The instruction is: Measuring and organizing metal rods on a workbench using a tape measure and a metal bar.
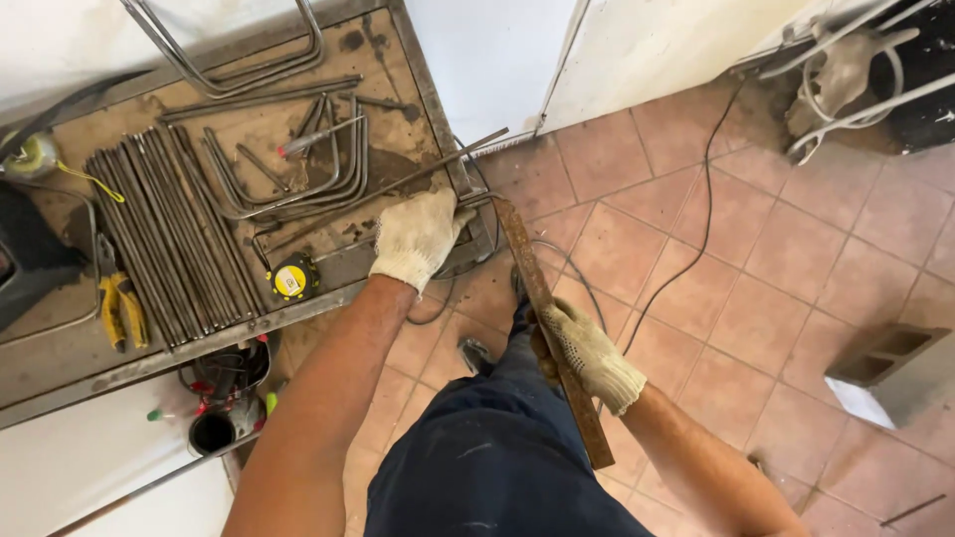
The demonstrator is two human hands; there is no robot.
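Two gloved hands share the work at the corner of our steel bench (60, 368). Our left hand (416, 239) presses down on a thin steel rod (398, 181) that lies slantwise across the bench corner, fingers curled over it near the edge. Our right hand (587, 353) is wrapped tight around a long rusty bar (552, 328), whose upper end reaches the bench corner just beside the left hand; we cannot tell exactly how it engages the rod there.

As we judge it, the bar serves as a lever on the rod, so doing this well means keeping the left palm flat and heavy so the rod cannot roll or lift, and pulling the bar steadily rather than in jerks. We keep the left fingers clear of the point where bar and rod meet.

Already bent rods (288, 184) and a bundle of straight rods (169, 229) lie further back on the bench, with a yellow tape measure (291, 278) near the edge. A dark cable (696, 234) trails over the tiled floor (796, 288) near our feet.
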